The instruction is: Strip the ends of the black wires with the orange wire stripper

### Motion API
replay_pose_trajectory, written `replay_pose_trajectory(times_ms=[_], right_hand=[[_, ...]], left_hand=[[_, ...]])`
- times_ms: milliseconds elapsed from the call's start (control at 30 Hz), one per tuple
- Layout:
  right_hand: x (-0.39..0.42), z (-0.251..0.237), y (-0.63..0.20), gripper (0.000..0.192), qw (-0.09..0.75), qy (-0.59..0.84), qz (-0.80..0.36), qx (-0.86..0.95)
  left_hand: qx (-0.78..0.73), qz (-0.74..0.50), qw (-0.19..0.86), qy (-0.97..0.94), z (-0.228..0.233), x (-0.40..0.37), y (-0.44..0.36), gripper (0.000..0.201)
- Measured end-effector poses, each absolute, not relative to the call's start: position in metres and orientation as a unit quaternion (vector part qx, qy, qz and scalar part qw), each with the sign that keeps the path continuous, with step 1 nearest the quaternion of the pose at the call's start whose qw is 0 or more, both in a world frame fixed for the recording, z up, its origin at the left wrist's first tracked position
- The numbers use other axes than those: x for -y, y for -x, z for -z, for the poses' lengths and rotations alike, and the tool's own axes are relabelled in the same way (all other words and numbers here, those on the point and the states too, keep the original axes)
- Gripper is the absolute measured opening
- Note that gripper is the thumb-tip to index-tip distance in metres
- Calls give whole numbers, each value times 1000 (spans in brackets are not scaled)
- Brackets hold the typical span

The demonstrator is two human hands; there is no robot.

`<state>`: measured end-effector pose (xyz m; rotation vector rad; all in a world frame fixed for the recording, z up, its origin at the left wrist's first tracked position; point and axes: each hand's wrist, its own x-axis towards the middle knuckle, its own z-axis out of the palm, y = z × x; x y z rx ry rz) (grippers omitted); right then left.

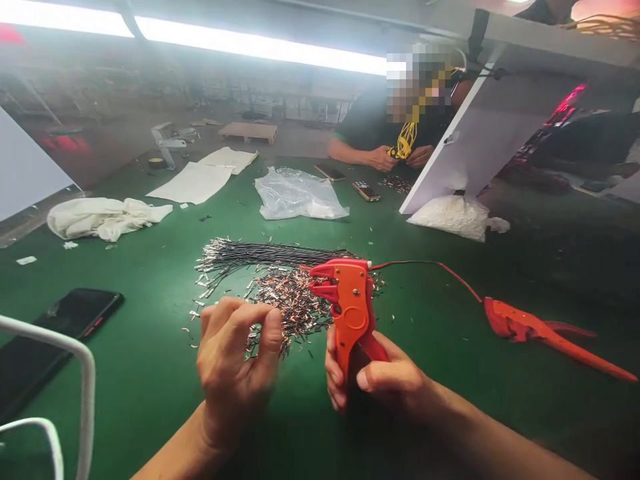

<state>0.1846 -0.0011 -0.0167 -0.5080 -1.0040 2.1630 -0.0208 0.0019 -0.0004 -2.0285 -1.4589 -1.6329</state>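
Observation:
My right hand (pixel 385 377) is wrapped around the handles of an orange and red wire stripper (pixel 353 300), held upright with its jaws pointing left. Thumb and forefinger of my left hand (pixel 237 353) are pinched together just left of the tool; whatever lies between them, if anything, is too small to make out. Behind both hands lies a bundle of black wires (pixel 280 255) with metal terminals at the left end. In front of it spreads a heap of short wire scraps (pixel 295 300) with copper ends, partly hidden by my left hand and the stripper.
A second wire stripper (pixel 540 330) lies right, a thin red cord (pixel 425 263) running toward it. Phone (pixel 75 327) and white metal tube (pixel 87 373) at left. Beyond are cloth (pixel 107 219), plastic bag (pixel 300 193), tied bag (pixel 453 217), white panel (pixel 460 140) and a co-worker (pixel 367 127).

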Motion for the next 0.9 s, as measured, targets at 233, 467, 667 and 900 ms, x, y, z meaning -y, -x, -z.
replay_pose_trajectory(times_ms=[233,467,667,900], right_hand=[[5,16,-183,45,344,165,-860,340],[-7,7,-182,41,360,167,-881,257],[-10,5,-180,46,351,199,-878,260],[-7,7,-180,54,324,239,-870,283]], left_hand=[[460,528,72,710,-3,0,16,13],[296,464,53,833,-3,16,-2,11],[207,380,61,899,6,21,-11,16],[206,356,66,909,11,15,-13,18]])
